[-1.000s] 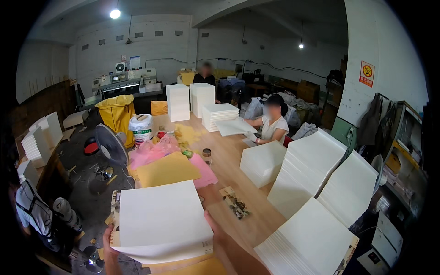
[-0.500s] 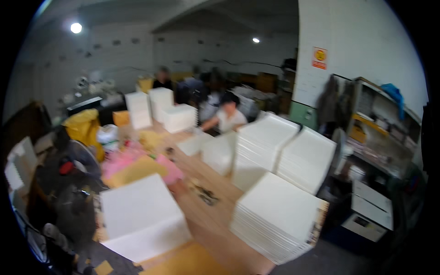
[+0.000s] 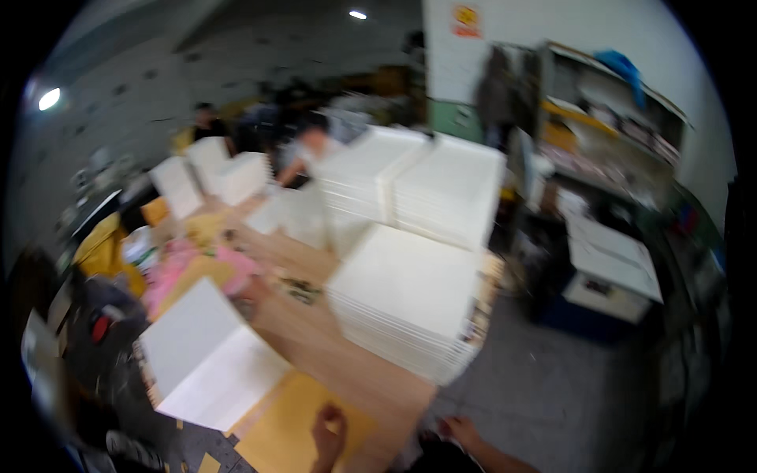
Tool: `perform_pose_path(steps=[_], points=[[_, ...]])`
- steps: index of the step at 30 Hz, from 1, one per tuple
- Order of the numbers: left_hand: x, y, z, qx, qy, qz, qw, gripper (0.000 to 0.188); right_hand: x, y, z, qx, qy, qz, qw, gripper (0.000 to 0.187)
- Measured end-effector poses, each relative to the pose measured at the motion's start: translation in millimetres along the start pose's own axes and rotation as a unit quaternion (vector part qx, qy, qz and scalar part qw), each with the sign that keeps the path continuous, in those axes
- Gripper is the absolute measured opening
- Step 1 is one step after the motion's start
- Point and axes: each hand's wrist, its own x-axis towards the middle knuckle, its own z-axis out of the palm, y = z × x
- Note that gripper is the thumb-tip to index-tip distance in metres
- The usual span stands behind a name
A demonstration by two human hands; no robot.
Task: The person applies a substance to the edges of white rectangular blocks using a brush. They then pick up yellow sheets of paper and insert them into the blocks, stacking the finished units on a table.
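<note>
My left hand (image 3: 330,432) is raised over a yellow sheet (image 3: 296,414) at the table's near end. Its fingers are loosely curled with a gap beside the thumb, and nothing shows in it. Lower right, my right hand (image 3: 459,431) is held close to my body, beyond the table edge; blur hides what its fingers do. Left of the yellow sheet rests a large white block or folded board (image 3: 209,359) with two pale faces. A stack of white panels (image 3: 410,284) stands on the table's right side, apart from both hands.
More white panel stacks (image 3: 449,185) rise behind. A person (image 3: 311,146) sits at the far side. Pink and yellow material (image 3: 177,272) lies on the left, small dark tools (image 3: 300,289) mid-table. A white-topped cabinet (image 3: 611,264) and shelves (image 3: 611,118) stand on the right.
The view has swung right and down, so the table and stacks appear farther left. Both my hands have come into view at the lower edge.
</note>
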Motion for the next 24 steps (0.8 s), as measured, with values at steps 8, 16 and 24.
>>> perform_pose_path(steps=[8,16,24], points=[[128,286,92,0.168,-0.238,0.460,0.839,0.067,41,-60,-37,0.100,0.067,-0.164,0.979,0.031],[171,341,221,0.442,-0.515,0.624,0.387,0.055,21,-101,-50,0.074,0.052,-0.222,0.971,0.026],[167,356,241,0.462,-0.546,0.625,0.312,0.046,-7,-138,-90,0.094,0.063,-0.239,0.964,0.025]])
